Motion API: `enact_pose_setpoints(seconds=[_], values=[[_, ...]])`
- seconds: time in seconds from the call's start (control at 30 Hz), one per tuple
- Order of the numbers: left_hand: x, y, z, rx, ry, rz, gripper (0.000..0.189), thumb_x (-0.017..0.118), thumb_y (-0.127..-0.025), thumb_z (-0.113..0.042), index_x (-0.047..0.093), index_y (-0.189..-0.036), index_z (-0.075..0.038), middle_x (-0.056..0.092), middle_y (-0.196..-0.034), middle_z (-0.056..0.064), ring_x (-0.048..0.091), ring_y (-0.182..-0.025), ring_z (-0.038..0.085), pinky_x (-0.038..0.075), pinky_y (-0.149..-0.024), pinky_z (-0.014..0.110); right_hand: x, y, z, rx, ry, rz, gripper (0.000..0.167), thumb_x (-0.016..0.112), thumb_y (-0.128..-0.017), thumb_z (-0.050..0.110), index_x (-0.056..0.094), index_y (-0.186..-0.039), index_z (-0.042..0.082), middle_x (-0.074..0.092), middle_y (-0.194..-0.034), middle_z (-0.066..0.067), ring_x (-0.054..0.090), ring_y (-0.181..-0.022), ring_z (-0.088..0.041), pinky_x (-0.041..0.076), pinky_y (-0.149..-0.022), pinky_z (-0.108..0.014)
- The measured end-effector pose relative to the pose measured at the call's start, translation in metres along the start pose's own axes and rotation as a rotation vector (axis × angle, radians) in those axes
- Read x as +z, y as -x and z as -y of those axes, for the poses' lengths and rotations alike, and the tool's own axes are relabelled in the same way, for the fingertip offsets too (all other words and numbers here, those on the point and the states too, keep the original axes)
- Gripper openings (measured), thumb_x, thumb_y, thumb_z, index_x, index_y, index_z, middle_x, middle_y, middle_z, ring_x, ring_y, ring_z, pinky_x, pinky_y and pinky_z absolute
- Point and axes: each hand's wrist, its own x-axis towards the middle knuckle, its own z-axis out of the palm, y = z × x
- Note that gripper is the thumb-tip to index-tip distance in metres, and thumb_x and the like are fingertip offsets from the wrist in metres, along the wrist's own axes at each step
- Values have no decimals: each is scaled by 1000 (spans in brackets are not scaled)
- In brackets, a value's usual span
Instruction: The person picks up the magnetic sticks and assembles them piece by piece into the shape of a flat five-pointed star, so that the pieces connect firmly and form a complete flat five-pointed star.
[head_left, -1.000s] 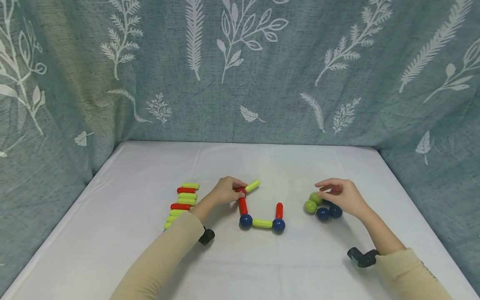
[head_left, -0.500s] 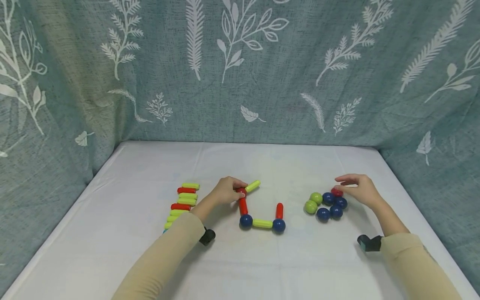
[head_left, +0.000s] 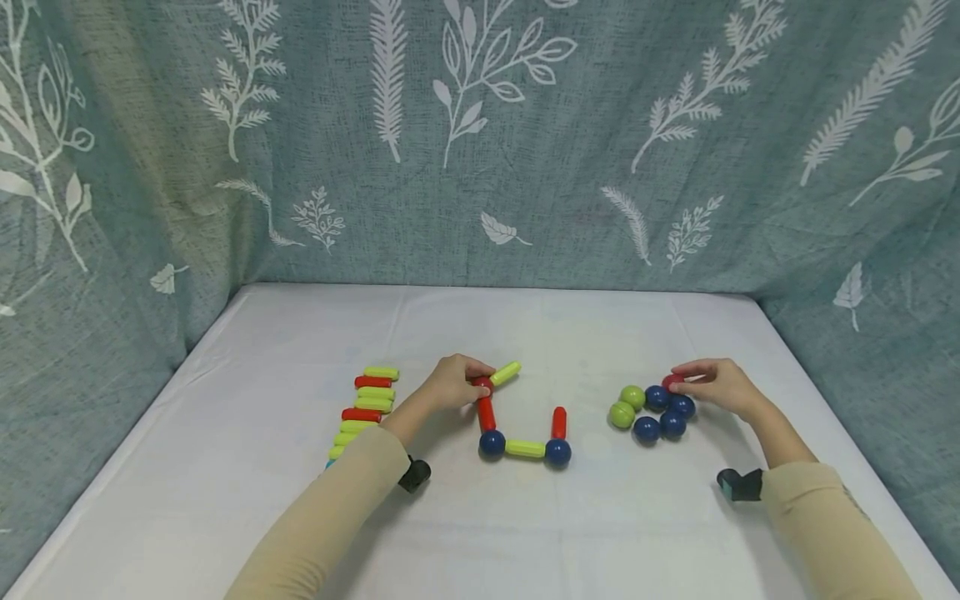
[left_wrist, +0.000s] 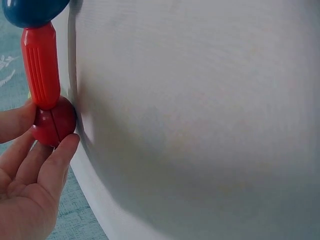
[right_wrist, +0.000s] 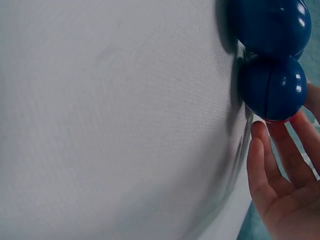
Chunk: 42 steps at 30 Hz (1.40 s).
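Note:
My left hand (head_left: 452,383) pinches a red ball (left_wrist: 55,122) between thumb and fingers. A red rod (head_left: 486,414) runs from that ball to a blue ball (head_left: 492,443), and a yellow-green rod (head_left: 506,372) sticks out beyond it. Along the front, another yellow-green rod (head_left: 525,448) links to a second blue ball (head_left: 557,452), which bears an upright-looking short red rod (head_left: 559,422). On the right, my right hand (head_left: 722,388) has thumb and fingers about another red ball (head_left: 672,382) at the back of a ball cluster. Blue balls mostly hide this red ball in the right wrist view.
Several blue balls (head_left: 672,424) and two green balls (head_left: 622,414) sit together on the right. To the left, a column of loose yellow-green and red rods (head_left: 373,392) lies partly behind my left sleeve (head_left: 337,500). A patterned curtain (head_left: 480,208) hangs behind the white table (head_left: 480,533).
My right hand has moved right from beside the green balls to the red ball, and its fingers have closed about it. My left hand stays on its ball.

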Motion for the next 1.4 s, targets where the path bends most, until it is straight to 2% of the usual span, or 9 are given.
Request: enact_pose_setpoints(seconds=[0.43,0.63,0.8,1.03,1.4], values=[[0,5,0,21,-20,15,31,64,-84,-6,64,-115,-7,63,-112,10,56,-103,22,45,-89,36,0,-1,0,5,-10,1,53,65,-84,32,55,-119,-7,56,-115,-26,58,-97,-33,51,-76,-37],[0,3,2,15,0,24,31,64,-84,-7,64,-115,-8,63,-112,9,56,-105,22,43,-91,37,-4,-2,7,-43,-16,-26,50,66,-85,27,55,-118,-8,56,-115,-27,58,-97,-34,49,-79,-40],[0,3,3,20,4,26,31,65,-84,-7,64,-115,-7,63,-112,8,55,-107,23,42,-93,39,-5,-8,20,-49,-16,-26,52,66,-84,29,55,-119,-7,55,-118,-27,56,-101,-36,47,-84,-45],[0,3,4,32,4,22,32,65,-83,-7,64,-115,-7,63,-112,8,56,-107,22,42,-92,38,2,-24,44,-61,-28,7,52,67,-83,29,55,-120,-5,56,-117,-24,58,-98,-31,49,-81,-39],[-1,3,6,24,4,29,32,66,-83,-7,64,-116,-8,63,-112,7,56,-108,22,42,-93,38,38,-46,87,-95,-88,78,46,68,-83,27,58,-119,0,58,-116,-18,57,-100,-28,46,-87,-41]])
